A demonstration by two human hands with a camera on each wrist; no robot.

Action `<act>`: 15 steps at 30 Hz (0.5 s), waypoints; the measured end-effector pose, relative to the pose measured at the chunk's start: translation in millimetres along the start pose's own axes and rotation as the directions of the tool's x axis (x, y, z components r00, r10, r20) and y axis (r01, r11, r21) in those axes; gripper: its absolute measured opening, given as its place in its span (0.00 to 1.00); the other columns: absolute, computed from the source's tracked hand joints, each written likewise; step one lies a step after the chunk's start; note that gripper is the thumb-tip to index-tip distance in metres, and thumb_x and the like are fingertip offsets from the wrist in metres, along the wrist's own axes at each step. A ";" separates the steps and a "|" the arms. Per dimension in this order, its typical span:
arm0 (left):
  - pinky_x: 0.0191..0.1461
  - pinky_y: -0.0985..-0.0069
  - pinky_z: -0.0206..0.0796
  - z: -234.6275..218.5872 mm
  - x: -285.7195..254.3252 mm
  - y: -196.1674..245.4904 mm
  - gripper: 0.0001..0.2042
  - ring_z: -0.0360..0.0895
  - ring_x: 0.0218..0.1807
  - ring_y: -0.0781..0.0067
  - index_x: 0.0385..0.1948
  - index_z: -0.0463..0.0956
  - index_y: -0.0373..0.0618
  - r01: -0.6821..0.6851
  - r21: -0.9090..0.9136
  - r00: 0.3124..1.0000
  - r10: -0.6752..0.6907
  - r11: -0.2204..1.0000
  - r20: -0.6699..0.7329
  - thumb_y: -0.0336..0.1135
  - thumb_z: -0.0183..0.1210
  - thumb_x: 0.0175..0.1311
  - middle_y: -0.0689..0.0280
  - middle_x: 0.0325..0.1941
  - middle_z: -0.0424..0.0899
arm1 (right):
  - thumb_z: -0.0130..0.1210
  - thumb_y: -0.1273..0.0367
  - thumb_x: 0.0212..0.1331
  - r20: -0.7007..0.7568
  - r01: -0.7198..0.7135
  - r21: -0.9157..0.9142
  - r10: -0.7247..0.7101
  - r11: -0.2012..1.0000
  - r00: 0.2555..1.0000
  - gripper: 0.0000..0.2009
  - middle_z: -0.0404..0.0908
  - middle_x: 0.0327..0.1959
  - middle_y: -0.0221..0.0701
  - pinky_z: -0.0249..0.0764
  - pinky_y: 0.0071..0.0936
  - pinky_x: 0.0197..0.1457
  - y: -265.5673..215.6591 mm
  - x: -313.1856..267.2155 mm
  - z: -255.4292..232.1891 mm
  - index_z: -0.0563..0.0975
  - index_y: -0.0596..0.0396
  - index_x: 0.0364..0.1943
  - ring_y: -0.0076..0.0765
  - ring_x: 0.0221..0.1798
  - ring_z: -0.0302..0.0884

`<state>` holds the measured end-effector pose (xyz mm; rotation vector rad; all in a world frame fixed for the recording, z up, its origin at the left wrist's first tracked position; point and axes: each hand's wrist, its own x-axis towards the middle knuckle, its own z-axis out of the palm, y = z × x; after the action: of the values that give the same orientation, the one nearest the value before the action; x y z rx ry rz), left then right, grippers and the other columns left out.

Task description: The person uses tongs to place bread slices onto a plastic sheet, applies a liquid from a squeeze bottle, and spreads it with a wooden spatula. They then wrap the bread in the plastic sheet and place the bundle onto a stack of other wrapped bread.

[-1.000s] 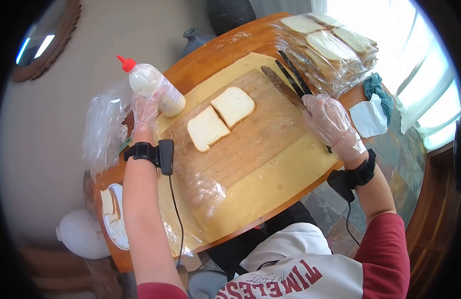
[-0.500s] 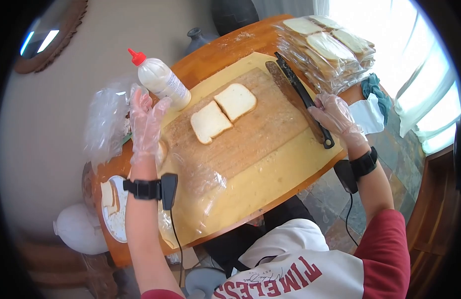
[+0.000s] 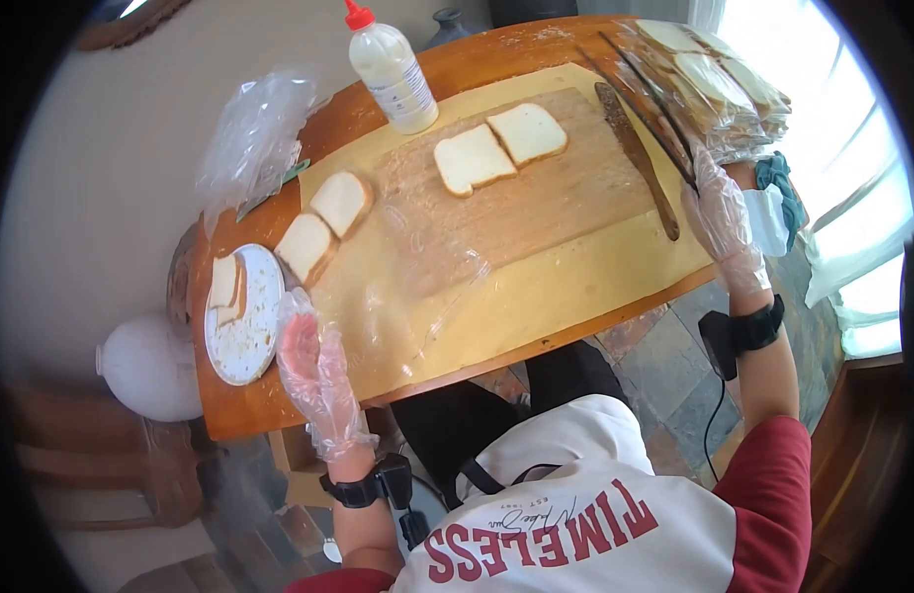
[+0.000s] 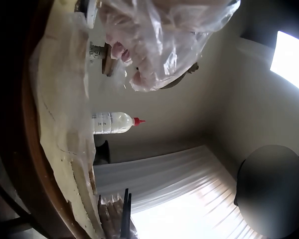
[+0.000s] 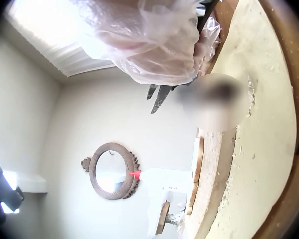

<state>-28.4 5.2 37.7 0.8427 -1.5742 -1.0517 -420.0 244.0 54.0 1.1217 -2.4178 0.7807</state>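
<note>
My right hand (image 3: 722, 217), in a clear plastic glove, grips black tongs (image 5: 162, 98) whose two arms stand apart, pointing away past the board's right side. Just left of them lies a brown knife (image 3: 635, 148) along the edge of the wooden board (image 3: 575, 208). Two bread slices (image 3: 474, 158) sit side by side on that board. My gloved left hand (image 3: 323, 381) is held palm up with nothing in it, at the table's front edge beside a white plate (image 3: 249, 346). Past its fingertips lie two more bread slices (image 3: 306, 245).
A red-capped squeeze bottle (image 3: 395, 84) stands upright behind the board. Bagged bread slices (image 3: 719, 79) are stacked at the far right, with a teal cloth (image 3: 776, 183) nearby. Clear plastic bags (image 3: 254, 138) lie at the left edge. Crusts (image 3: 225, 284) lie on the plate.
My left hand has let go of the bottle and drawn back toward me, near the plate. The tongs looked closed half a second ago and are now spread; my right hand has shifted right.
</note>
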 end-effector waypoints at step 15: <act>0.65 0.68 0.59 -4.5 -21.9 -27.1 0.20 0.70 0.60 0.65 0.54 0.69 0.37 0.026 0.073 0.997 -0.021 0.997 -0.073 0.28 0.60 0.59 0.58 0.57 0.73 | 0.57 0.69 0.56 0.378 0.324 -0.052 -0.281 0.945 0.882 0.18 0.80 0.30 0.43 0.74 0.41 0.38 -92.5 -21.9 0.7 0.75 0.56 0.52 0.51 0.34 0.79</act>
<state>-18.5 13.9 5.2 0.9416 -1.5528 -0.9742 -334.3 207.1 72.3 1.6714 -2.4392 0.3485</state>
